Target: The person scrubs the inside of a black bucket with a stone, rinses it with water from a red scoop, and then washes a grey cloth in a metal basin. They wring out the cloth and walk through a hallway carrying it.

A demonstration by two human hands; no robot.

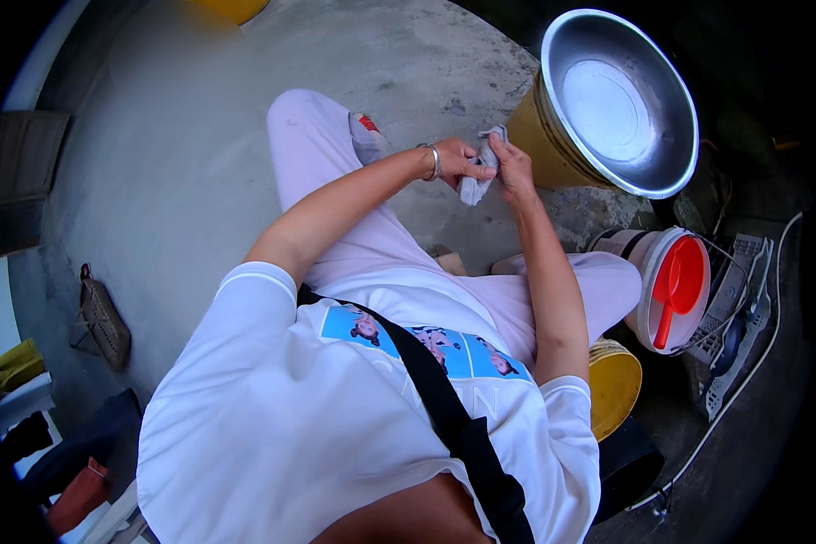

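A crumpled pale grey cloth is bunched between my two hands, out in front of my knees. My left hand, with a silver bangle at the wrist, has its fingers closed round the cloth's left side. On the other side my right hand grips the upper end of it. Just to the right of that hand stands a yellow bucket with a wide, shiny metal basin resting on top. Nothing shows inside the basin.
To my right stand a white bucket holding a red dipper, a yellow bucket and a black container. A pale hose curves along the far right. A woven basket sits on the concrete floor at left.
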